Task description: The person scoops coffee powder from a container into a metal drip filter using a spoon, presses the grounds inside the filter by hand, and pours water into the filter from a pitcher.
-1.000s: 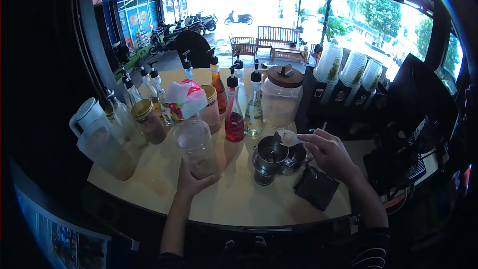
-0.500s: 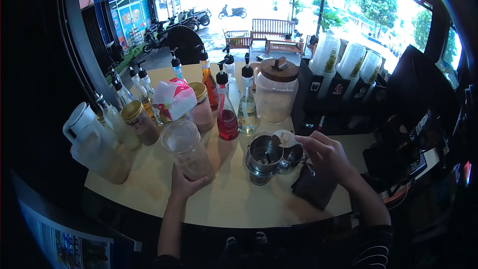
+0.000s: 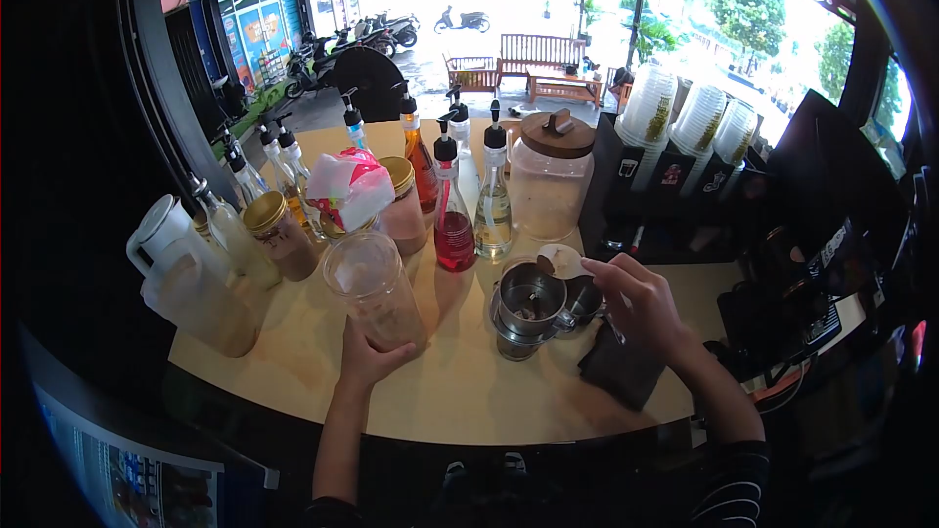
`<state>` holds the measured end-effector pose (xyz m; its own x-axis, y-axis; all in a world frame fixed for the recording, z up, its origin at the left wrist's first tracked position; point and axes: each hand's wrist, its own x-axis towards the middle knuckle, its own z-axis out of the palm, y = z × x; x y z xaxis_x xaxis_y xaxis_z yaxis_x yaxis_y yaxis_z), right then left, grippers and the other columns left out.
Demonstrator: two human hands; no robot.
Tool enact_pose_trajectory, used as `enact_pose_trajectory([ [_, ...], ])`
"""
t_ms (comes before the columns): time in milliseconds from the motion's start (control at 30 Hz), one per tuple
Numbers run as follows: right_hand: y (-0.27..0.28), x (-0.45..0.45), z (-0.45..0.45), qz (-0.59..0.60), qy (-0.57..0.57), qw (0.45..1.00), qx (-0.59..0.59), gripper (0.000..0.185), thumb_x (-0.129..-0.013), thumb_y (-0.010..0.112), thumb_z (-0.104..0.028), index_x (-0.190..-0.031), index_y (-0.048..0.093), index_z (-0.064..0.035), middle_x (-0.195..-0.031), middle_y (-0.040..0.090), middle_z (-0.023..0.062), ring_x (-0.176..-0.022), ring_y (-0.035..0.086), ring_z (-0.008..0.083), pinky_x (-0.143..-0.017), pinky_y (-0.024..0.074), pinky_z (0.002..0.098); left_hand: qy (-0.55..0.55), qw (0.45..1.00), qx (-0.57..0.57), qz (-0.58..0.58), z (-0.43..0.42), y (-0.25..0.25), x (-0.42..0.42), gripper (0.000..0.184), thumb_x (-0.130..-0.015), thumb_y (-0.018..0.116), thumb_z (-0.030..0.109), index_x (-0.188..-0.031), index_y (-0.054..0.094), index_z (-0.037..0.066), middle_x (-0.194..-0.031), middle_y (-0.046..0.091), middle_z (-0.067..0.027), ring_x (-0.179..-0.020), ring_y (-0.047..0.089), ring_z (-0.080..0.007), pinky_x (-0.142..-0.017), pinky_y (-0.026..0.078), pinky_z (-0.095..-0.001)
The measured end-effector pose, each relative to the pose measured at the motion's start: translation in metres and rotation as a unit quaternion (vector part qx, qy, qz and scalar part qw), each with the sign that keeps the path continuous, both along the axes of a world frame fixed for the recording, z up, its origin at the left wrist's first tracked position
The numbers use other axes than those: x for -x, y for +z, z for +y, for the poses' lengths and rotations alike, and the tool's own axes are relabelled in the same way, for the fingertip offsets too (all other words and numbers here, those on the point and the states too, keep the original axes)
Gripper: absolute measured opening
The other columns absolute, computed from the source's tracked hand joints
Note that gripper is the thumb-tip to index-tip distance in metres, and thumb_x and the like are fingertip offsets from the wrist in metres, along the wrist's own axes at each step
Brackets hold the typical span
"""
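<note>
My left hand [image 3: 372,357] is wrapped round the lower part of a clear plastic jar [image 3: 377,293], which stands open-topped on the counter. In my right hand [image 3: 636,298] is a white scoop [image 3: 564,261], pinched by its handle. Some brown powder shows at the scoop's tip, over the rim of a metal drip filter [image 3: 529,295]. The filter sits on a glass [image 3: 516,345], and some dark stuff lies inside it. Behind its right side is a small metal cup [image 3: 585,301], partly hidden by my fingers. A dark folded cloth [image 3: 623,368] lies below my right hand.
Pump bottles of syrup, one of them red [image 3: 455,230], stand behind the jar beside gold-lidded jars [image 3: 279,240]. A pitcher [image 3: 186,284] is at the left. Farther back are a wooden-lidded glass jar [image 3: 551,191] and a black cup holder [image 3: 646,200] with stacked plastic cups.
The whole view has shifted slightly. Both hands keep their grips, and the scoop stays at the filter's rim with little visible movement.
</note>
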<state>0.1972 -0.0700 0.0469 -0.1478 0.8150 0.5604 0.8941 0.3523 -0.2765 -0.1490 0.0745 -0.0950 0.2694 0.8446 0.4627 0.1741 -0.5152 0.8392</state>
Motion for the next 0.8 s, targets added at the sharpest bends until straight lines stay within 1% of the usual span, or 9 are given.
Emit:
enact_pose_trajectory([
  [167,-0.003,-0.001,-0.005,0.015,0.001,1.0,-0.01,0.043,-0.078,0.062,0.004,-0.118,0.059,-0.01,-0.081,0.056,0.007,-0.065,0.06,0.0253,-0.056,0.0491,0.0366,-0.003,1.0,-0.008,-0.011,0.003,-0.004,0.002,0.091,-0.054,0.09,0.032,-0.126,0.045,-0.002,-0.116,0.056,-0.0138,-0.109,0.057,-0.0263,-0.094,0.047,-0.0368],
  [267,-0.004,0.001,-0.01,0.007,-0.008,1.0,-0.008,0.042,-0.078,0.061,0.005,-0.118,0.06,-0.0093,-0.081,0.057,0.0071,-0.063,0.06,0.0252,-0.056,0.0495,0.0364,0.004,1.0,-0.013,0.015,0.001,0.0,0.002,0.092,-0.054,0.09,0.033,-0.125,0.045,-0.002,-0.115,0.057,-0.0143,-0.109,0.057,-0.0265,-0.094,0.046,-0.0367],
  [333,-0.007,0.0,-0.012,0.026,-0.001,0.999,-0.041,0.04,-0.079,0.062,0.004,-0.117,0.062,-0.0093,-0.082,0.059,0.0068,-0.064,0.061,0.0247,-0.056,0.0501,0.0359,-0.004,1.0,-0.021,-0.01,0.002,-0.002,0.001,0.083,-0.053,0.088,0.023,-0.122,0.048,-0.001,-0.117,0.058,-0.0138,-0.109,0.058,-0.0243,-0.093,0.046,-0.0362],
  [367,-0.008,0.001,-0.014,0.025,-0.001,0.999,-0.041,0.04,-0.079,0.062,0.004,-0.117,0.062,-0.0093,-0.082,0.059,0.0068,-0.064,0.061,0.0247,-0.056,0.0501,0.0359,-0.004,1.0,-0.022,-0.011,0.002,-0.002,0.001,0.083,-0.053,0.088,0.023,-0.122,0.048,-0.001,-0.117,0.058,-0.0138,-0.109,0.058,-0.0243,-0.093,0.046,-0.0362],
  [433,-0.011,0.004,-0.017,0.037,0.007,0.999,-0.027,0.038,-0.08,0.062,0.003,-0.116,0.063,-0.0096,-0.082,0.06,0.0068,-0.066,0.063,0.0244,-0.056,0.0508,0.0356,0.0,1.0,-0.023,-0.001,0.0,0.001,0.001,0.084,-0.054,0.088,0.024,-0.123,0.047,-0.001,-0.117,0.058,-0.0139,-0.109,0.057,-0.0244,-0.093,0.046,-0.0362],
  [567,-0.011,0.01,-0.017,0.038,0.015,0.998,-0.042,0.039,-0.08,0.062,0.003,-0.117,0.062,-0.0104,-0.084,0.06,0.0068,-0.067,0.063,0.0247,-0.057,0.0513,0.0355,0.001,1.0,-0.014,-0.015,-0.005,0.007,-0.001,0.084,-0.054,0.088,0.023,-0.124,0.046,-0.001,-0.117,0.057,-0.014,-0.109,0.057,-0.0241,-0.093,0.046,-0.0364],
  [633,-0.011,0.014,-0.018,0.028,0.016,0.999,-0.014,0.041,-0.079,0.061,0.003,-0.118,0.061,-0.0108,-0.086,0.06,0.007,-0.068,0.063,0.0257,-0.057,0.0514,0.036,-0.013,0.999,-0.023,-0.02,-0.005,0.008,-0.002,0.085,-0.055,0.088,0.022,-0.125,0.045,-0.001,-0.117,0.057,-0.0135,-0.109,0.057,-0.0235,-0.093,0.046,-0.0362],
  [767,-0.01,0.019,-0.016,0.008,0.023,1.0,-0.004,0.04,-0.08,0.061,0.002,-0.118,0.06,-0.011,-0.086,0.06,0.007,-0.069,0.063,0.0264,-0.056,0.0511,0.0366,-0.004,1.0,-0.02,-0.016,-0.004,0.005,-0.001,0.087,-0.055,0.088,0.023,-0.125,0.044,-0.001,-0.117,0.057,-0.0129,-0.109,0.057,-0.0234,-0.093,0.046,-0.0358],
  [800,-0.009,0.021,-0.016,0.018,0.026,0.999,-0.011,0.04,-0.08,0.061,0.002,-0.118,0.06,-0.0109,-0.086,0.06,0.007,-0.069,0.063,0.0264,-0.056,0.0511,0.0368,-0.014,1.0,-0.009,-0.021,-0.001,0.001,0.0,0.093,-0.054,0.089,0.026,-0.128,0.041,-0.001,-0.12,0.055,-0.0137,-0.112,0.055,-0.0244,-0.095,0.046,-0.0361],
])
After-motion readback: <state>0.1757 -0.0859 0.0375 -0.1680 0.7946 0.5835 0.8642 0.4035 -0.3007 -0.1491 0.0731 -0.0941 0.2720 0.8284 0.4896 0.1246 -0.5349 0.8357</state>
